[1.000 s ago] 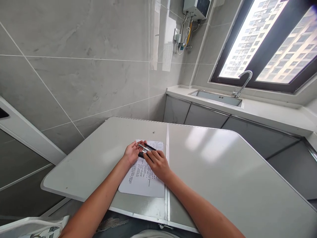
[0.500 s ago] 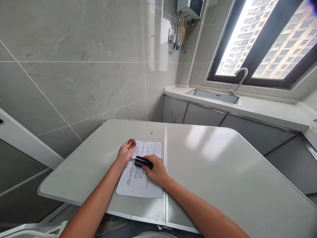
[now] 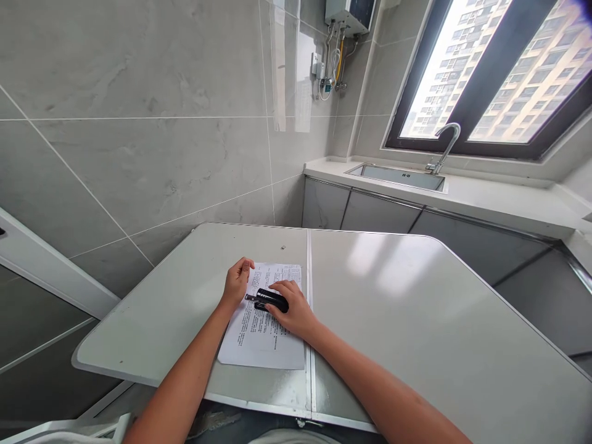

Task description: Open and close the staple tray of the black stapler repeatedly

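Free tabletop (image 3: 407,314) at right; stapler (image 3: 272,300) blocks left hand (image 3: 237,282) rightward.

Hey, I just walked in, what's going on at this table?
A person sits or stands at a pale table, with a printed paper lying in front of them. The right hand grips a black stapler over the print, its metal end pointing toward the left hand. That left hand is at the paper's left edge, fingers curled; whether it holds anything is hidden.
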A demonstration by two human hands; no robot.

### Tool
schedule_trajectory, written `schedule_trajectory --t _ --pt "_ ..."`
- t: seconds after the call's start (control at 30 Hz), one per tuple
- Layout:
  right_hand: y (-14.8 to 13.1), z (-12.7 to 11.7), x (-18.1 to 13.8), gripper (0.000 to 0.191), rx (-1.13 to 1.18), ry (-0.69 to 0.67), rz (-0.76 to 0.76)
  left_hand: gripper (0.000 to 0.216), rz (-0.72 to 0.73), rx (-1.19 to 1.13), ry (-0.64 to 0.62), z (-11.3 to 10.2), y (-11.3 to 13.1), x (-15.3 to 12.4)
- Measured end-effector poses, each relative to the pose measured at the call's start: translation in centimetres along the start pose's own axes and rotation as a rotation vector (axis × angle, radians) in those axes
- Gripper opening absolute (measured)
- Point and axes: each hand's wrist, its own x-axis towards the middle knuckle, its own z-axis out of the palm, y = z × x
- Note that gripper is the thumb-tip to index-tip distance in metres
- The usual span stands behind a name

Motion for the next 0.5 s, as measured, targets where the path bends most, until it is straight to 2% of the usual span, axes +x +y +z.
schedule_trajectory --t 0.1,0.2,0.33,0.43,0.5 --pt "-0.5 0.1 -0.1 0.031 -0.079 0.087 -0.112 0.009 0.018 0.005 -0.096 0.2 1.3 -1.0" --pt "-0.9 0.1 -0.2 0.024 -0.169 0.129 -0.189 0.022 -0.008 -0.022 -0.148 0.7 1.9 -1.5" --pt "-1.4 -0.3 0.0 0.029 -0.325 0.149 -0.326 0.034 -0.128 -0.083 -0.126 1.3 1.9 -2.0" --pt "-1.9 -0.7 -0.2 0.027 -0.454 0.129 -0.547 0.029 -0.204 -0.166 -0.155 1.3 1.9 -2.3" --pt "-2.4 -0.8 -0.5 0.021 -0.490 0.076 -0.789 0.025 -0.210 -0.207 -0.261 0.9 2.0 -2.3"
